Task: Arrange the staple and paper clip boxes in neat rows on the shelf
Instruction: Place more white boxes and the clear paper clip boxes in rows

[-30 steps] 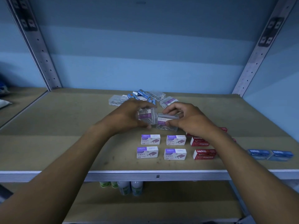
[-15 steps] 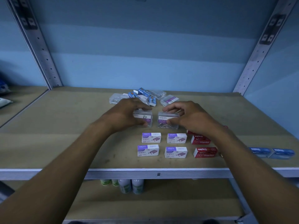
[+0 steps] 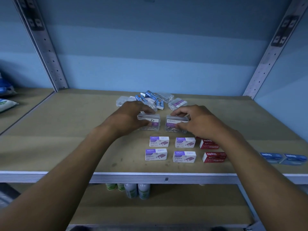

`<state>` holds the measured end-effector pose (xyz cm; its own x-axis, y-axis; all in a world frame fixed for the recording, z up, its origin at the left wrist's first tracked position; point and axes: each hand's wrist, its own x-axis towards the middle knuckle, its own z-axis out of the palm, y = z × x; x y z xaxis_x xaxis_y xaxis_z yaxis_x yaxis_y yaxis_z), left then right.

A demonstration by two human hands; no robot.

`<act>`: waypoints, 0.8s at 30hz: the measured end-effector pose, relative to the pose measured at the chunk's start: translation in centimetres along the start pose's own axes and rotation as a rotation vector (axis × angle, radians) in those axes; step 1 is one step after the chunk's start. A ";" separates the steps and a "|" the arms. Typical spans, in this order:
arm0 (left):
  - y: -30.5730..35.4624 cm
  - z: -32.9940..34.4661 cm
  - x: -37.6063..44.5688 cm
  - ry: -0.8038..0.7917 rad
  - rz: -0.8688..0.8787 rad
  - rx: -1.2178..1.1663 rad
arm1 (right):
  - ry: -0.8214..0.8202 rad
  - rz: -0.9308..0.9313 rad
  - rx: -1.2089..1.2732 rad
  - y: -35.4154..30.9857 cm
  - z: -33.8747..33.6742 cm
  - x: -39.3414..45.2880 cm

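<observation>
Two clear paper clip boxes stand side by side on the shelf. My left hand grips the left clear box; my right hand grips the right clear box. In front of them lie several white-and-purple staple boxes in two rows, with two red staple boxes to their right. A loose pile of blue staple boxes and clear paper clip boxes sits behind my hands.
Two blue staple boxes lie near the shelf's front right edge. Perforated metal uprights stand at both back corners. Bottles stand on the lower shelf. Packets lie on the neighbouring shelf at left.
Both hands have set the two clear paper clip boxes down onto the shelf and drawn them apart, with the left box shifted leftward into line behind the staple rows.
</observation>
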<state>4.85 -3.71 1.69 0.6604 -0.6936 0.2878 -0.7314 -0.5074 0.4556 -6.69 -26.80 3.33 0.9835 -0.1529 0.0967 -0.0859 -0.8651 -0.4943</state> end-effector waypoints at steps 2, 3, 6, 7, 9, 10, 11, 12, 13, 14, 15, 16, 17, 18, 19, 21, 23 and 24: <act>0.0 0.1 0.0 -0.005 0.000 0.014 | 0.001 -0.003 -0.006 0.0 0.0 0.0; 0.0 0.1 0.1 -0.007 -0.005 0.018 | 0.001 -0.004 -0.006 0.0 0.0 -0.1; 0.0 0.1 0.1 -0.008 -0.006 0.022 | 0.003 0.000 -0.005 -0.1 0.0 -0.1; 0.1 0.1 0.1 -0.007 -0.006 0.019 | 0.003 0.002 -0.004 -0.1 0.0 -0.2; 0.1 -0.1 0.0 0.005 -0.004 0.001 | 0.012 -0.001 0.001 -0.3 0.0 -0.2; 0.1 -0.3 -0.1 0.015 -0.001 -0.008 | 0.021 -0.002 0.009 -0.4 0.0 -0.2; 0.2 -0.5 -0.3 0.025 0.003 -0.012 | 0.031 -0.002 0.022 -0.5 0.0 -0.2; 0.3 -0.8 -0.6 0.035 0.008 -0.014 | 0.042 -0.003 0.036 -0.7 0.0 -0.1; 0.3 -1.2 -0.9 0.044 0.009 -0.017 | 0.053 -0.006 0.047 -1.0 0.0 0.0; 0.3 -1.7 -1.3 0.056 0.004 -0.022 | 0.061 -0.012 0.055 -1.3 0.1 0.0; 0.2 -2.3 -1.7 0.069 -0.004 -0.022 | 0.068 -0.021 0.060 -1.8 0.1 0.1; 0.1 -3.0 -2.3 0.080 -0.010 -0.015 | 0.075 -0.031 0.064 -2.2 0.1 0.2; -0.1 -3.7 -2.9 0.087 -0.011 -0.003 | 0.081 -0.043 0.066 -2.7 0.2 0.3; -0.3 -4.3 -3.5 0.089 -0.012 0.014 | 0.087 -0.056 0.070 -3.3 0.2 0.3; -0.5 -5.0 -4.2 0.087 -0.011 0.035 | 0.093 -0.071 0.072 -3.9 0.4 0.3; -0.7 -6.4 -5.8 0.080 -0.015 0.075 | 0.099 -0.114 0.069 -5.2 0.8 0.3; -0.9 -7.5 -7.4 0.077 -0.035 0.092 | 0.093 -0.163 0.087 -6.6 1.3 0.1; -1.0 -8.1 -8.2 0.078 -0.048 0.094 | 0.086 -0.191 0.097 -7.4 1.5 0.0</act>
<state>1.54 6.67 5.66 0.7037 -0.6270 0.3342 -0.7089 -0.5875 0.3904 -5.83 -19.66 5.65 0.9628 -0.0347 0.2681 0.1203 -0.8331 -0.5398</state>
